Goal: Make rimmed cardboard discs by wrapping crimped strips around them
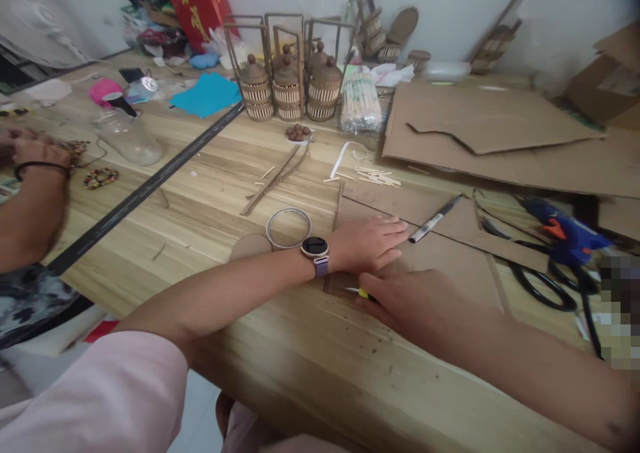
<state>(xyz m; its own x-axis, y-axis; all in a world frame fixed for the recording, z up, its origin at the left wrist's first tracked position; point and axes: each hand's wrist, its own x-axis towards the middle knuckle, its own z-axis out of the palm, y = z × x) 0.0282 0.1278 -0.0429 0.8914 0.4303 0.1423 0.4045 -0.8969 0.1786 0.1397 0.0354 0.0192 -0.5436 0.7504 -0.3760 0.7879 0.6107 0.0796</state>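
cardboard [450, 266] under left hand [367, 243], fingers slightly apart, apparently a yellow knife [363, 294] clamped in right hand [405, 294]

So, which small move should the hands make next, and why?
Probably the right hand should draw its yellow tool, seemingly a cutter, slowly along the cardboard: the tool's pale tip lies by the cardboard's near-left corner, and the left hand rests flat on that cardboard, apparently steadying it.
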